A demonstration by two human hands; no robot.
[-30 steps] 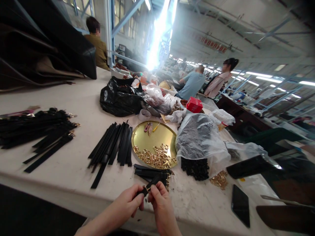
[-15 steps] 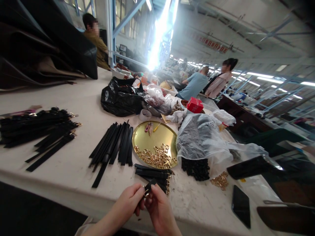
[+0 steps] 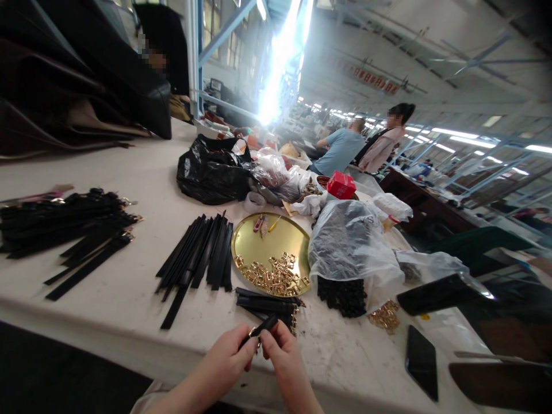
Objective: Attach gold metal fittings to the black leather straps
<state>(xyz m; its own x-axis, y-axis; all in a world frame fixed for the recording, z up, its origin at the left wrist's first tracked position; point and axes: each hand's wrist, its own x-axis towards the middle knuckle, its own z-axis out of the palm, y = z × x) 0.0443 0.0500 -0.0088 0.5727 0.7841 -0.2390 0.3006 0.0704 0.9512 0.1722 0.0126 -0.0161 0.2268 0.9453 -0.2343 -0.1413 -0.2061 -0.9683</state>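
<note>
At the table's near edge, my left hand [image 3: 233, 353] and my right hand [image 3: 281, 352] meet around a short black strap [image 3: 266, 325]. Both are closed, thumbs and fingers pinching it. A small gold buckle [image 3: 253, 332] shows on the strap between my fingertips; its far side is hidden by them. Just beyond lie black straps with gold buckles [image 3: 276, 309], stacked together. Behind that stack is a round gold tray [image 3: 252, 238] with many loose gold buckles [image 3: 276, 276] along its near side. Long plain black straps [image 3: 200, 253] are spread left of the tray.
Finished-looking black straps with gold hardware [image 3: 86, 224] are heaped at the left. A clear plastic bag [image 3: 351, 241] spills small black pieces [image 3: 342, 296] right of the tray. A phone [image 3: 421, 362] lies at the right, and a black plastic bag [image 3: 213, 172] sits behind. Several people are in the background.
My right fingers have shifted up along the strap, which now points up to the right and shows more of its length. A person at the back left is now partly behind something black.
</note>
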